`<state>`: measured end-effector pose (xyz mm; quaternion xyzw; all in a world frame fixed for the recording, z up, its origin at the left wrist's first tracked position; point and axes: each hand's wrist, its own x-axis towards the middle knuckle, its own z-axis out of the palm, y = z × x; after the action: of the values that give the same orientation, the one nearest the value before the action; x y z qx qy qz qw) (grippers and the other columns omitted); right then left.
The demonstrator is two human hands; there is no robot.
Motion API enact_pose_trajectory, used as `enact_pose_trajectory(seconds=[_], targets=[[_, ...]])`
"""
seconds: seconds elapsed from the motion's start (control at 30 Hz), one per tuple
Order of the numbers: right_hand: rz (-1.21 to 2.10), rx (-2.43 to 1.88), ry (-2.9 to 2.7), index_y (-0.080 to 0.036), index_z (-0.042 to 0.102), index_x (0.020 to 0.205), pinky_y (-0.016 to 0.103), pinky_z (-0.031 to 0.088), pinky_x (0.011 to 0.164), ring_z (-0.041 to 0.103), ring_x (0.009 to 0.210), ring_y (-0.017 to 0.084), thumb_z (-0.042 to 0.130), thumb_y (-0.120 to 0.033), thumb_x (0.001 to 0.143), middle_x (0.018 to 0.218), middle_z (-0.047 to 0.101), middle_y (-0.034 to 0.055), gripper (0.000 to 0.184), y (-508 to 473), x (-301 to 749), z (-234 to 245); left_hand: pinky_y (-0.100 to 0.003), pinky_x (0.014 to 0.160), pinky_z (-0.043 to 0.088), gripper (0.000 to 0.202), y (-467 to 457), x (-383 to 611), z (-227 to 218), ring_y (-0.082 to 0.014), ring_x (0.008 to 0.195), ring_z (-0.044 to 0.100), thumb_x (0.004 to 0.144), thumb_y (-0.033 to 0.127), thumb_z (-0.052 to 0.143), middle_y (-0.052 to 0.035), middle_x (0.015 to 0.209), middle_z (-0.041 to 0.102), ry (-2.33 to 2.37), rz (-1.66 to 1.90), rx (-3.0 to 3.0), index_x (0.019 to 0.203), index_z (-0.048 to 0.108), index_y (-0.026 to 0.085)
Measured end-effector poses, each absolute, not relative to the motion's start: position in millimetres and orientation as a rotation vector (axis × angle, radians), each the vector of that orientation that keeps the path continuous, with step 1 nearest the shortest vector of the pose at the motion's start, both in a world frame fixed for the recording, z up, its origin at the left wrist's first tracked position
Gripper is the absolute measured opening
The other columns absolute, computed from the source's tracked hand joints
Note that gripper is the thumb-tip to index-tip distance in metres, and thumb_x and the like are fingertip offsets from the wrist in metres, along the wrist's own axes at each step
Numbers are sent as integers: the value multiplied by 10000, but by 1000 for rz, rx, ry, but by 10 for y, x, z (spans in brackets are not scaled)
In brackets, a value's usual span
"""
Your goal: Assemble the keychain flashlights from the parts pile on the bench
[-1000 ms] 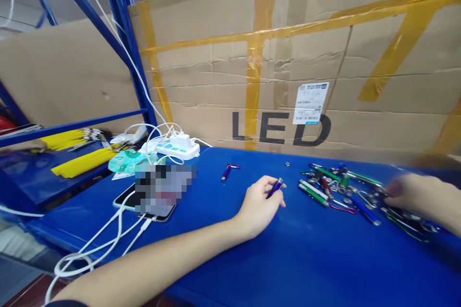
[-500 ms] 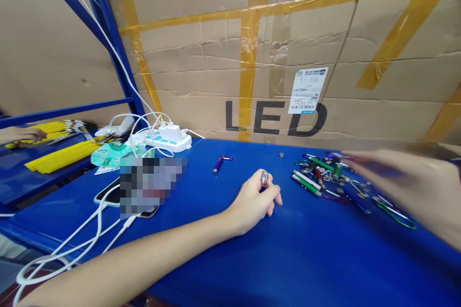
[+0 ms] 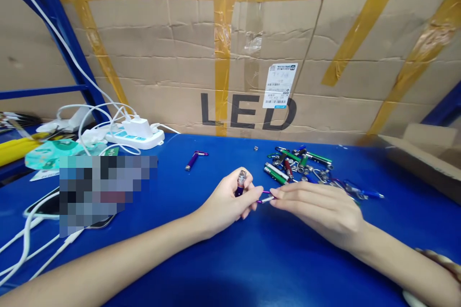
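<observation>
My left hand [image 3: 228, 196] is closed around a small purple flashlight [image 3: 241, 180], whose shiny silver end sticks up between thumb and forefinger. Just to its right, my right hand [image 3: 320, 206] pinches a purple carabiner [image 3: 265, 199]. The carabiner spans the gap between both hands' fingertips; whether it is joined to the flashlight is hidden. Behind my right hand lies a pile of green, red, silver and blue flashlights [image 3: 303, 162] with carabiners. Another purple flashlight [image 3: 192, 161] with a carabiner lies apart at the left. A tiny metal piece [image 3: 256, 148] sits between it and the pile.
A white power strip [image 3: 144, 140] with plugs and cables stands at the back left. Charging cables [image 3: 26, 230] run near my left forearm. A tall cardboard box [image 3: 173, 57] backs the blue table [image 3: 273, 268]; an open carton [image 3: 428, 158] stands at right.
My right hand has come from the pile to my left hand, now with a purple carabiner in its fingers. The view has turned to the right. My left hand still grips the flashlight.
</observation>
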<state>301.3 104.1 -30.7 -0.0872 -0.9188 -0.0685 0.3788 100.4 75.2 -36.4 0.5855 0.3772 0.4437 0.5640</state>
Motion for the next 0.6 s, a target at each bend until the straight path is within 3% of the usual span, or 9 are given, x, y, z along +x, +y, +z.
enact_pose_trajectory(seconds=[0.13,0.27,0.4,0.6], targets=[[-274,-252,-2395,-183,614,1048,275,543,776,620,925,162,433,-136,923,964,673,68,225,1024,3005,-326,-131,383,277,307,725,1020,-349,-37,402,364,809,311,555,93,528,386,923,1056,1385,705,289,200],[-194,-473,-2411,-158,578,1118,266,542,734,626,861,165,499,-263,909,979,646,92,247,998,2944,-319,-150,406,248,274,721,1017,-382,-41,421,294,835,304,512,96,543,294,892,1082,1450,704,295,200],[-137,-461,-2518,-150,561,1136,239,499,587,599,690,141,390,-231,953,848,634,71,263,992,2921,-335,-179,442,245,249,709,999,-404,-59,459,304,854,298,484,79,559,319,916,1068,1588,706,311,196],[-24,-497,-2636,-156,609,1030,230,446,531,560,606,137,377,-242,947,721,554,42,262,946,2894,-325,-215,513,258,222,682,978,-363,-88,544,319,842,209,475,56,593,349,1018,1058,1884,665,344,180]])
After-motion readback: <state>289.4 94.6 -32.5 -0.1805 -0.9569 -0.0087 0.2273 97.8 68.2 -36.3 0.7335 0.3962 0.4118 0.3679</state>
